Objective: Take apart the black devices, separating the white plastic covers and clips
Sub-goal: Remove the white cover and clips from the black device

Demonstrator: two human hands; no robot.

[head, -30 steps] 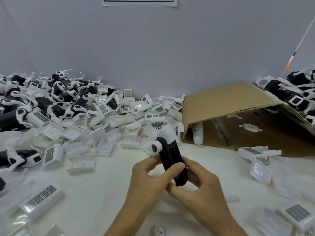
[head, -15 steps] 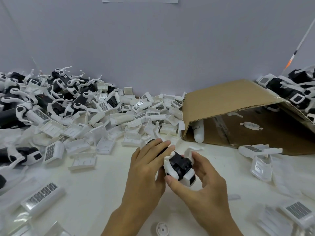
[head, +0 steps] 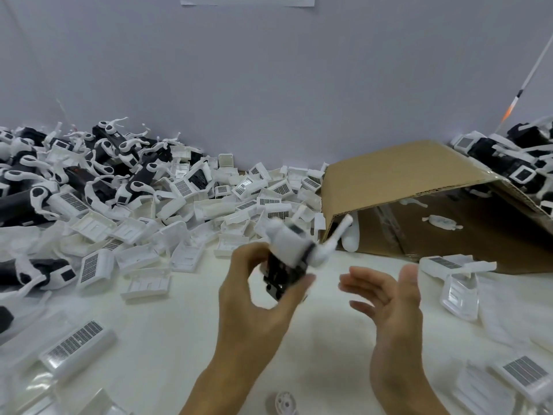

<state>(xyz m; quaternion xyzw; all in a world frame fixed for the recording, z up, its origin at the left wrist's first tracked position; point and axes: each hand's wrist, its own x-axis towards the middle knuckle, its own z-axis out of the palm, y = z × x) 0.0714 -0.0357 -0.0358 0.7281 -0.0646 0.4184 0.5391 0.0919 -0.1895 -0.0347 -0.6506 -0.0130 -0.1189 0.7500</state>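
My left hand (head: 257, 295) grips a black device (head: 284, 272) by its lower end, above the middle of the white table. A white plastic cover (head: 287, 239) sits on the device's upper end, and a white clip (head: 329, 242) sticks out to its right. The device looks motion-blurred. My right hand (head: 389, 298) is off the device, a little to its right, fingers spread and holding nothing.
A heap of loose white covers (head: 245, 202) lies behind my hands. Black devices with clips (head: 98, 172) are piled at the far left and far right (head: 520, 163). A cardboard box (head: 419, 190) lies on its side at right. A small white round part (head: 284, 404) lies near the front edge.
My right hand has let go of the device and drawn off to the right. My left hand has lifted and turned the device so its white end points up.
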